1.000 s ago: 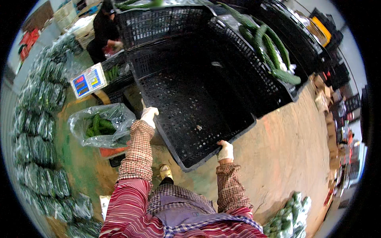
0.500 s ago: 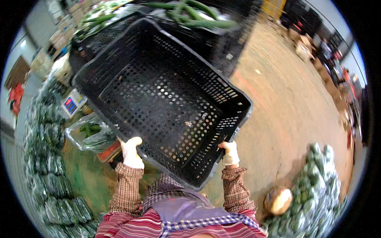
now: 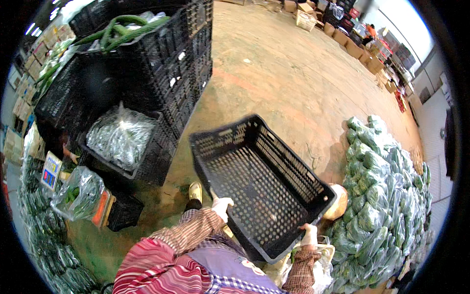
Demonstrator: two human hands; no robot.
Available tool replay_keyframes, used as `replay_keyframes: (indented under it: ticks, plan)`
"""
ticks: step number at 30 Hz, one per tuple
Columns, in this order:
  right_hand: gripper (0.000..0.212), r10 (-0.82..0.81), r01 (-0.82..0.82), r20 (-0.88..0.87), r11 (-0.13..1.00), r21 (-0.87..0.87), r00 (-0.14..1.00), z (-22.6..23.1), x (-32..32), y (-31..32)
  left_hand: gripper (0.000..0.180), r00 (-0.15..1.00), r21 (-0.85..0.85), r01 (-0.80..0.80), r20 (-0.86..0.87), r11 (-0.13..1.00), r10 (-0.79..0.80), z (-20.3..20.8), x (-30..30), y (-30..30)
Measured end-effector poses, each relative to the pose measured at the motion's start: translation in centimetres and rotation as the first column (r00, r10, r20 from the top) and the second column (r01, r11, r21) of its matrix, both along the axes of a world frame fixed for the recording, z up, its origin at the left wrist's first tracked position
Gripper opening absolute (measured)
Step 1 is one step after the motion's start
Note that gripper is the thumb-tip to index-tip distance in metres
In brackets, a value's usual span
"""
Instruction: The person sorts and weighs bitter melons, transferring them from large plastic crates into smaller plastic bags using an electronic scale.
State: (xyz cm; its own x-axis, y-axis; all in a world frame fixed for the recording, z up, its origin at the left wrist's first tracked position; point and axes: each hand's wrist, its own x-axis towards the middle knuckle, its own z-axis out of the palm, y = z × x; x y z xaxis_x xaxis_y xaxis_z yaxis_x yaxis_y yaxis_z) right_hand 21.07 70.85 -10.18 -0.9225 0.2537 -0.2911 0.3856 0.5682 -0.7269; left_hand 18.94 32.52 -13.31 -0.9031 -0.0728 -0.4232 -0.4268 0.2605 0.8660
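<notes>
While it's tilted up off the ground, the empty black crate (image 3: 262, 183) shows its whole inside: a rectangular plastic thing, perforated all over, small holes across the floor and longer slots in the side walls, with a thick rolled rim. Nothing in it apart from a couple of pale specks on the floor. It's held in front of the person's chest, open side facing up toward the camera and one corner pointing away over the concrete floor (image 3: 293, 73).

The left hand (image 3: 221, 206), in a whitish glove, has its fingers curled tight over the near-left rim of the crate. The right hand (image 3: 309, 235), gloved the same, is clamped onto the near-right rim, fingers wrapped over the edge. Both sleeves are a red and brown plaid.

Right of the crate there's a big heap of bagged green vegetables (image 3: 382, 196), with a round tan thing (image 3: 338, 202) poking out just beside the crate's right corner, can't really tell what it is. Left of the crate sits a stack of black crates (image 3: 161, 68), the top ones with long cucumbers (image 3: 122, 29) sticking out, and a lower one holding a clear bag of greens (image 3: 120, 137). Further left of that is a small scale (image 3: 50, 170).
</notes>
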Motion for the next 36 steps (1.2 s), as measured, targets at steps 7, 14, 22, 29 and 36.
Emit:
replay_keyframes:
  ticks: [7, 14, 22, 29, 36]
  plan:
    - [0.011, -0.725, 0.774, 0.273, 0.593, -0.222, 0.633, -8.7, 3.5, 2.9, 0.024, 0.838, 0.038, 0.477, -0.319, 0.878, -0.442, -20.2, -9.5, 6.0]
    - [0.012, -0.629, 0.817, 0.537, 0.526, -0.239, 0.562, -6.0, -16.5, -12.5, 0.040, 0.995, 0.249, 0.000, -0.098, 0.968, 0.025, -40.4, -24.2, 0.4]
    - [0.031, -0.398, 0.760, 0.681, 0.532, -0.374, 0.614, -21.9, -37.1, -25.4, 0.056, 0.897, 0.516, -0.437, 0.187, 0.737, 0.401, -9.5, -50.0, -17.9]
    - [0.036, -0.232, 0.633, 0.656, 0.612, -0.475, 0.718, -20.8, -37.6, -24.8, 0.031, 0.668, 0.343, -0.744, 0.388, 0.573, 0.635, -13.9, -30.3, -29.2]
    - [0.026, 0.183, 0.270, 0.534, 0.702, -0.659, 0.825, -20.0, -33.8, -18.2, 0.025, 0.065, -0.121, -0.977, 0.616, 0.175, 0.785, -10.9, 3.5, -21.9]
